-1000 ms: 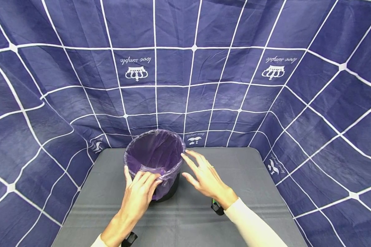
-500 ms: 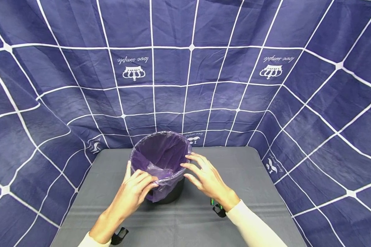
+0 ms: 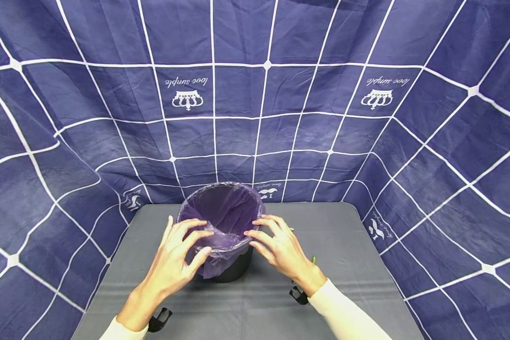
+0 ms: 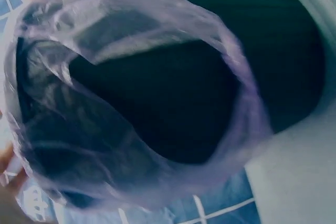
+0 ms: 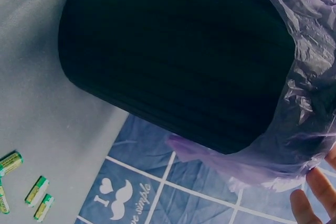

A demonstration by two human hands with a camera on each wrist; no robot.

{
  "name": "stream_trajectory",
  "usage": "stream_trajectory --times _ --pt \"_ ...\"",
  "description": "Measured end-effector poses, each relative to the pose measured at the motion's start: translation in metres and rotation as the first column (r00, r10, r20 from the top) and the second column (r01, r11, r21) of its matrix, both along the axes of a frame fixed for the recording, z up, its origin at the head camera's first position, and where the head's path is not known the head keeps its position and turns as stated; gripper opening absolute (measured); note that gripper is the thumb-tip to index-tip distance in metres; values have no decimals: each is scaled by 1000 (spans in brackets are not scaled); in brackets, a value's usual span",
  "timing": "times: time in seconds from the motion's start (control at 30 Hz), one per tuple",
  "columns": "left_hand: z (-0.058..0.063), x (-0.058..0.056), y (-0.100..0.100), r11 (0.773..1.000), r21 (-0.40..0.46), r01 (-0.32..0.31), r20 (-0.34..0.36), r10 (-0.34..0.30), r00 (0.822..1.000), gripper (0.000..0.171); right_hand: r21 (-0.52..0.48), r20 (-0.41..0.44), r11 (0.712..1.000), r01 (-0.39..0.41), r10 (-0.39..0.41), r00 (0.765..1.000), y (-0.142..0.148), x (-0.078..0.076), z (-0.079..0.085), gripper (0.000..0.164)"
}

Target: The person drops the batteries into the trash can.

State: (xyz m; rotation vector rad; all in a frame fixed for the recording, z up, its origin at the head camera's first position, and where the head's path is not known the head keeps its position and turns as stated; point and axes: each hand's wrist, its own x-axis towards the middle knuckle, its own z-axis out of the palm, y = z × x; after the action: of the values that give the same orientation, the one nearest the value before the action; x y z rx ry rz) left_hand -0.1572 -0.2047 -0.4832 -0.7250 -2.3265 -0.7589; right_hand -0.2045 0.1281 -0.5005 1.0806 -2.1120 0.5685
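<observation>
A black trash bin (image 3: 234,269) stands on the grey table, lined with a thin purple plastic bag (image 4: 236,77) whose edge is folded down over the rim. At the near left of the opening, my left hand (image 3: 170,252) has its fingers spread and lightly bent, fingertips right at the bag's edge. My right hand (image 3: 282,248) lies at the right side of the rim, long fingers reaching over it and thumb lower, outside the bag. In the right wrist view, its fingers (image 5: 317,190) touch the folded film.
Several small green-and-white batteries (image 5: 37,191) lie on the grey tabletop (image 5: 37,103) to the right of the bin. One green end (image 3: 314,259) shows beside my right wrist. A blue cloth with white lines (image 3: 238,89) hangs behind and at both sides.
The bin has shifted slightly right. My left hand has let go of the near-left rim and spread its fingers. My right hand's fingertips have come further over the right rim.
</observation>
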Motion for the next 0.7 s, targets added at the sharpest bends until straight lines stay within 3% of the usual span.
stream_trajectory --times 0.1,0.17,0.27,0.53,0.7 --pt "11 -5 6 987 3 -161 86 160 983 52 0 6 1000 3 -3 1000 -1 0 -1 38" --pt "17 -9 9 969 -20 -247 173 247 953 62 1 13 1000 6 -6 1000 -1 0 -2 41" --pt "25 -17 11 941 -87 -326 281 337 899 77 3 25 1000 12 -12 1000 -1 1 -4 46" --pt "29 -31 11 921 -215 -324 461 388 798 106 -4 44 1000 10 -9 999 12 0 -6 47" --pt "34 -33 13 917 -250 -311 500 398 770 116 -20 90 999 37 -35 995 29 -1 -6 48"
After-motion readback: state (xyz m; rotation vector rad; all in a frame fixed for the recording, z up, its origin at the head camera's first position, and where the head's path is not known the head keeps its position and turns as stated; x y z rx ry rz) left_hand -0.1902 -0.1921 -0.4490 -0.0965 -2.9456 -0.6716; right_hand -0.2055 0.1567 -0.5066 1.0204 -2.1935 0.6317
